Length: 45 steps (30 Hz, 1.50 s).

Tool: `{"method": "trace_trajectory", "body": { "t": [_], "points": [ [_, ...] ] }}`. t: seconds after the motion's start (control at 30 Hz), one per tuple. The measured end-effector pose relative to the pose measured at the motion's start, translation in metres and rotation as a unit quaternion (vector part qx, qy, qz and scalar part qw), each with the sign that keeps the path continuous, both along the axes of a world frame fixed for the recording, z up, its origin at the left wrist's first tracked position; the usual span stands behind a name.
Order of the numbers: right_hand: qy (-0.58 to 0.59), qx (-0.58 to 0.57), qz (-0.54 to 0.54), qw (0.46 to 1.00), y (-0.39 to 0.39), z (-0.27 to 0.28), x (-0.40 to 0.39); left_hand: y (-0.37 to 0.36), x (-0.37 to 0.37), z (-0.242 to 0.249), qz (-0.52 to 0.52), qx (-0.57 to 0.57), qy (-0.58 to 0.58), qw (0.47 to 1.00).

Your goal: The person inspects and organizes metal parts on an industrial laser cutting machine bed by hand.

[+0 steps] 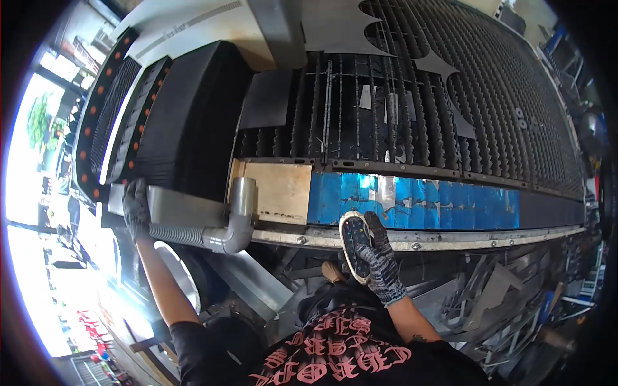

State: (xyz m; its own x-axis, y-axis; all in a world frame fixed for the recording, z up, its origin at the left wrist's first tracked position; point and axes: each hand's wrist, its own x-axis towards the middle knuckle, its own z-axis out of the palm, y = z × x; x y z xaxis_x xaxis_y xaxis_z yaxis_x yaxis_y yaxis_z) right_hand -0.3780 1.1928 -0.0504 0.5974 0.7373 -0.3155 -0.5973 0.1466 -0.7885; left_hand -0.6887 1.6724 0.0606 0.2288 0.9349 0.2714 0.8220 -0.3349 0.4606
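My right hand [384,269], in a grey speckled knit glove, is closed around a handheld remote control [354,241]. It has a dark face with small buttons and a pale rim, and I hold it upright before my body. My left hand [136,209], in a dark grey glove, lies against the end of a silver metal panel [180,204] with its fingers stretched out. A grey ribbed hose [177,233] runs close below that hand into a grey pipe elbow [239,225].
Beyond the rail spreads a slatted cutting bed [496,96] with a cut-out metal sheet [341,29] on it. Blue-covered plates [418,201] and a tan board [280,193] line its near edge. Black bellows [187,116] stand at left. Metal scraps [492,296] lie at lower right.
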Motion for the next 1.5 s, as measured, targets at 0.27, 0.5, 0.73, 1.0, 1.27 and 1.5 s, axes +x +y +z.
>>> {"method": "trace_trajectory", "body": {
  "t": [0.27,0.5,0.73,1.0,1.27,1.5],
  "points": [
    [-0.228,-0.049,0.043,0.972,0.049,-0.020,0.120,0.016,-0.019,-0.007,-0.049,0.040,0.178,0.982],
    [-0.142,-0.094,0.063,0.983,0.086,-0.064,0.235,0.021,-0.033,-0.011,0.211,-0.061,0.041,0.975],
    [0.158,-0.016,0.100,0.982,0.113,-0.066,0.287,0.032,-0.109,-0.010,0.207,0.019,0.195,0.959],
    [-0.508,-0.070,0.092,0.853,0.117,-0.093,0.303,0.006,-0.065,-0.001,0.276,0.014,0.410,0.869],
    [0.021,-0.068,0.024,0.997,0.104,-0.146,0.286,0.005,-0.059,0.006,0.330,0.022,0.031,0.943],
    [0.225,-0.119,0.060,0.965,0.092,-0.131,0.334,0.017,-0.074,0.013,0.397,-0.053,0.037,0.916]
  ]
}}
